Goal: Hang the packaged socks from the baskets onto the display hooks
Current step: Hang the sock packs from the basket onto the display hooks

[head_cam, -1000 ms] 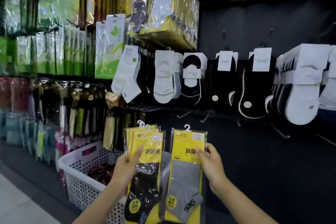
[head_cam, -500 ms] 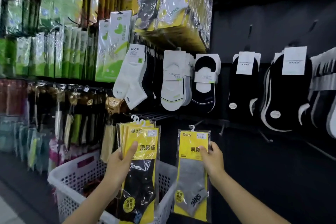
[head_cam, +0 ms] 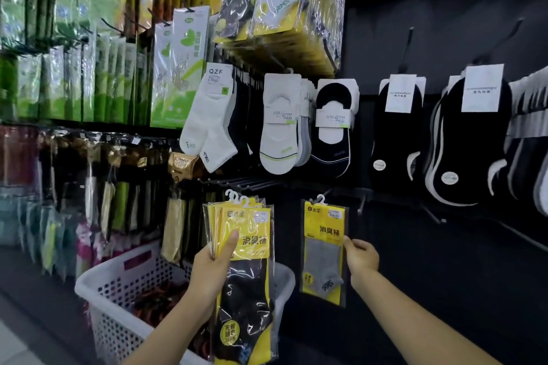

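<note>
Head view: left hand (head_cam: 212, 272) gripping fanned stack of yellow sock packs (head_cam: 247, 241), thumb pressing across front card, fingers wrapping behind; black socks showing in front pack; stack hanging in front of white perforated basket (head_cam: 118, 284); right hand (head_cam: 360, 258) pinching right edge of single grey-sock pack (head_cam: 323, 249) between thumb and fingers, holding it upright before dark panel; its white hanger loop (head_cam: 319, 199) sitting near bare metal display hooks (head_cam: 255, 184); whether loop touching any hook, cannot tell; white ankle socks (head_cam: 207, 121) hanging above
</note>
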The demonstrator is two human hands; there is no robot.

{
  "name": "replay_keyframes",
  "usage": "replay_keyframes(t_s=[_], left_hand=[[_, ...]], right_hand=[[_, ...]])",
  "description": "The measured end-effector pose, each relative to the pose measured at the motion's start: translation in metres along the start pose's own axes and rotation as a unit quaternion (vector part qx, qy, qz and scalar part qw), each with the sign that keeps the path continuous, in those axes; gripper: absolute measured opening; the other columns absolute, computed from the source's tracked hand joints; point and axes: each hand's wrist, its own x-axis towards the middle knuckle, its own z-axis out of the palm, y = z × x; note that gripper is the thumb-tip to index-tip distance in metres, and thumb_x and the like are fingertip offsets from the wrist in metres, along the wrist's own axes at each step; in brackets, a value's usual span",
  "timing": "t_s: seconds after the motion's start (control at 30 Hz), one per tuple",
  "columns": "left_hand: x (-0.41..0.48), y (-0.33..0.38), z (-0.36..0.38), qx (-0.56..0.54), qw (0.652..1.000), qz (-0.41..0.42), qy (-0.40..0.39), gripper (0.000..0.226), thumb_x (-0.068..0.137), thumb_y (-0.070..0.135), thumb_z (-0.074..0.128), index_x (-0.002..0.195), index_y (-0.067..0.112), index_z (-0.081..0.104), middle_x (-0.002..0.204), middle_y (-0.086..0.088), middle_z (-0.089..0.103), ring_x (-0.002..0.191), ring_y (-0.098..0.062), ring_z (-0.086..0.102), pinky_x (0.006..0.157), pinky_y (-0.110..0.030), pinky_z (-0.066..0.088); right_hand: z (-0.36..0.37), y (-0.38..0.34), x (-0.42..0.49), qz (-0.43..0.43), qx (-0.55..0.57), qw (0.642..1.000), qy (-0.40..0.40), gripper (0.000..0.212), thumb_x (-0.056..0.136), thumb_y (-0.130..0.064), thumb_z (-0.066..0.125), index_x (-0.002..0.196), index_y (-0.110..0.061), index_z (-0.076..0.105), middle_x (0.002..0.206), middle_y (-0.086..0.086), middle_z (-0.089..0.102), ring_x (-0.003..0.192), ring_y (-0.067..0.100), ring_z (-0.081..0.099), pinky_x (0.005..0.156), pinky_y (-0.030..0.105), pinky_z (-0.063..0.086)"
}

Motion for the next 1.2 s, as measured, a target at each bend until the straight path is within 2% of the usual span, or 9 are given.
replay_keyframes(t_s=[0.17, 0.33, 0.53, 0.67, 0.77, 0.87, 0.97, 1.07, 1.2], left_hand=[[-0.021, 0.001, 0.012, -0.017, 0.999, -0.028, -0.028, 0.044, 0.078, 0.056, 0.061, 0.084, 0.013, 0.051, 0.078, 0.010, 0.051, 0.074, 0.005, 0.047, 0.102, -0.035, 0.031], [-0.056, 0.017, 0.026, -0.044, 0.997, -0.033, -0.062, 0.035, 0.071, 0.057, 0.065, 0.089, 0.027, 0.062, 0.088, 0.011, 0.066, 0.087, -0.003, 0.059, 0.088, -0.027, 0.042], [-0.088, 0.036, 0.034, -0.060, 0.997, -0.031, -0.043, 0.043, 0.060, 0.056, 0.072, 0.089, 0.026, 0.065, 0.080, 0.010, 0.072, 0.077, -0.005, 0.068, 0.059, -0.018, 0.048], [-0.092, 0.039, 0.028, -0.021, 0.999, -0.036, -0.028, 0.057, 0.070, 0.069, 0.052, 0.099, 0.021, 0.058, 0.095, 0.012, 0.061, 0.088, -0.007, 0.058, 0.074, -0.016, 0.046], [-0.092, 0.037, 0.021, -0.033, 0.998, -0.051, -0.020, 0.060, 0.083, 0.068, 0.034, 0.116, 0.023, 0.056, 0.099, 0.010, 0.050, 0.107, -0.015, 0.052, 0.097, -0.031, 0.040], [-0.090, 0.037, 0.012, -0.015, 0.999, -0.031, -0.005, 0.045, 0.072, 0.073, 0.032, 0.078, 0.030, 0.046, 0.081, 0.012, 0.045, 0.072, -0.003, 0.045, 0.066, -0.017, 0.043], [-0.083, 0.034, 0.000, -0.008, 1.000, -0.014, 0.015, 0.057, 0.080, 0.069, 0.035, 0.105, 0.025, 0.060, 0.111, 0.008, 0.057, 0.101, -0.011, 0.055, 0.089, -0.024, 0.042], [-0.074, 0.031, -0.011, 0.002, 0.999, -0.008, 0.037, 0.069, 0.088, 0.061, 0.037, 0.137, 0.013, 0.046, 0.145, -0.003, 0.043, 0.134, -0.023, 0.037, 0.109, -0.040, 0.027], [-0.068, 0.030, -0.018, -0.001, 0.999, 0.003, 0.034, 0.077, 0.079, 0.075, 0.038, 0.125, 0.017, 0.054, 0.126, -0.003, 0.056, 0.118, -0.022, 0.050, 0.099, -0.041, 0.037]], right_hand=[[-0.020, -0.004, -0.055, -0.032, 0.002, 0.988, -0.154, 0.024, 0.094, -0.025, 0.058, 0.108, -0.006, 0.061, 0.103, 0.010, 0.063, 0.092, 0.021, 0.061, 0.081, 0.030, 0.053], [-0.033, -0.024, -0.126, -0.135, -0.048, 0.940, -0.309, 0.027, 0.083, -0.034, 0.069, 0.106, -0.021, 0.061, 0.106, 0.002, 0.065, 0.099, 0.015, 0.063, 0.074, 0.018, 0.053], [-0.047, -0.039, -0.158, -0.122, 0.002, 0.950, -0.288, 0.035, 0.078, -0.024, 0.076, 0.103, -0.005, 0.061, 0.103, 0.013, 0.067, 0.094, 0.022, 0.065, 0.084, 0.031, 0.050], [-0.054, -0.037, -0.158, -0.122, 0.001, 0.946, -0.300, 0.011, 0.083, -0.021, 0.071, 0.087, -0.018, 0.062, 0.094, -0.001, 0.070, 0.096, 0.018, 0.066, 0.092, 0.036, 0.051], [-0.057, -0.032, -0.155, -0.124, 0.005, 0.943, -0.310, 0.015, 0.091, -0.017, 0.062, 0.102, -0.027, 0.060, 0.099, -0.008, 0.071, 0.095, 0.007, 0.067, 0.085, 0.020, 0.050], [-0.059, -0.027, -0.148, -0.112, 0.019, 0.951, -0.288, 0.018, 0.095, -0.010, 0.055, 0.108, -0.020, 0.062, 0.102, -0.001, 0.073, 0.091, 0.009, 0.070, 0.071, 0.017, 0.055], [-0.062, -0.024, -0.136, -0.102, 0.007, 0.968, -0.229, 0.018, 0.097, -0.012, 0.052, 0.114, -0.014, 0.058, 0.110, 0.008, 0.070, 0.102, 0.023, 0.066, 0.093, 0.042, 0.052], [-0.058, -0.026, -0.125, -0.130, -0.017, 0.970, -0.205, 0.013, 0.099, -0.010, 0.047, 0.100, -0.019, 0.057, 0.102, 0.005, 0.070, 0.094, 0.018, 0.067, 0.089, 0.040, 0.053], [-0.042, -0.029, -0.110, -0.153, -0.022, 0.973, -0.170, 0.012, 0.098, -0.011, 0.047, 0.096, -0.020, 0.055, 0.101, 0.003, 0.067, 0.094, 0.018, 0.064, 0.088, 0.039, 0.052]])
